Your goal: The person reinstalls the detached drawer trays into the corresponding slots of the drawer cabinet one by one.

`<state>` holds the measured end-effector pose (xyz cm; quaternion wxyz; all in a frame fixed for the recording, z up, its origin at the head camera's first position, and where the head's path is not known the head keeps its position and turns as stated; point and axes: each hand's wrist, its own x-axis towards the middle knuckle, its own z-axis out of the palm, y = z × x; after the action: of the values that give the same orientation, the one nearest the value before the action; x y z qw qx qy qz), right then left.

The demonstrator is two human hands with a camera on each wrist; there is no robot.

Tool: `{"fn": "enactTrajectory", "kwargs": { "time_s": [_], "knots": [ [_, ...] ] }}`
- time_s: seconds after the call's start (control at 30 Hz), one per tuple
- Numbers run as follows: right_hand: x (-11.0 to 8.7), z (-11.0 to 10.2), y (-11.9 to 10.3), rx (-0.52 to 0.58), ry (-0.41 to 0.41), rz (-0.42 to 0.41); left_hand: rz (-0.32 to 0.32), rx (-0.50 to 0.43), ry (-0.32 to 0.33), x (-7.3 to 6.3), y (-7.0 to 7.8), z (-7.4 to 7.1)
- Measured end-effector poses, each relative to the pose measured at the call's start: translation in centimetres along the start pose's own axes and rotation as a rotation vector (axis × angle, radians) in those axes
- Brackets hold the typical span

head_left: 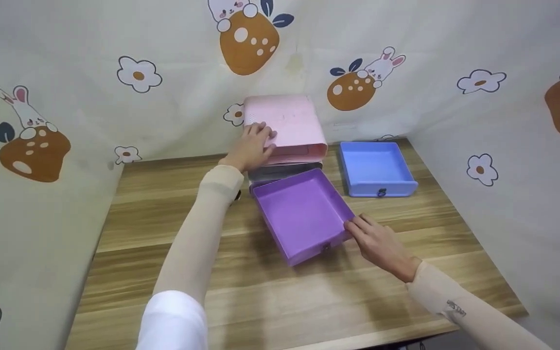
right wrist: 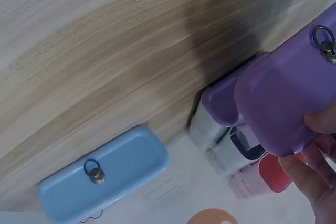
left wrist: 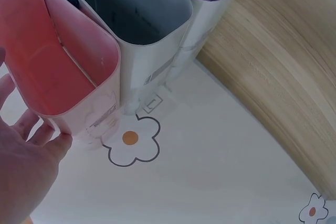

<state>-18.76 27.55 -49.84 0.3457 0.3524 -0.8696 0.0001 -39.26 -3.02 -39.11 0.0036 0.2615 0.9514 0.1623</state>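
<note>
A purple drawer (head_left: 304,214) is tilted in front of a stack of drawer casings, its open side up. My right hand (head_left: 379,245) pinches it at its right front corner, thumb on the front face. On top of the stack sits a pink casing (head_left: 287,114) with an open front and a red-looking inside. My left hand (head_left: 251,148) rests on its left side, fingers over the top. Below comes an open-fronted grey-white casing (left wrist: 142,14). Another purple drawer (right wrist: 223,98) sits in the lowest casing, mostly hidden in the head view by the held drawer.
To the right of the stack a blue drawer (head_left: 379,167) stands on the wooden table (head_left: 163,204), with a ring pull on its front. A patterned cloth (head_left: 178,116) hangs close behind the stack and along both sides of the table.
</note>
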Motion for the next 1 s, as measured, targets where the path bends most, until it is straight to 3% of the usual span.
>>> {"fn": "enactTrajectory", "kwargs": {
  "time_s": [0.33, 1.0],
  "knots": [
    [1.4, 0.5, -0.6, -0.039, 0.019, 0.038, 0.000, -0.005, 0.006, 0.1, 0.1, -0.1],
    [5.4, 1.2, -2.3, -0.048, -0.034, 0.091, -0.015, 0.005, -0.009, 0.0, 0.4, -0.1]
  ]
}}
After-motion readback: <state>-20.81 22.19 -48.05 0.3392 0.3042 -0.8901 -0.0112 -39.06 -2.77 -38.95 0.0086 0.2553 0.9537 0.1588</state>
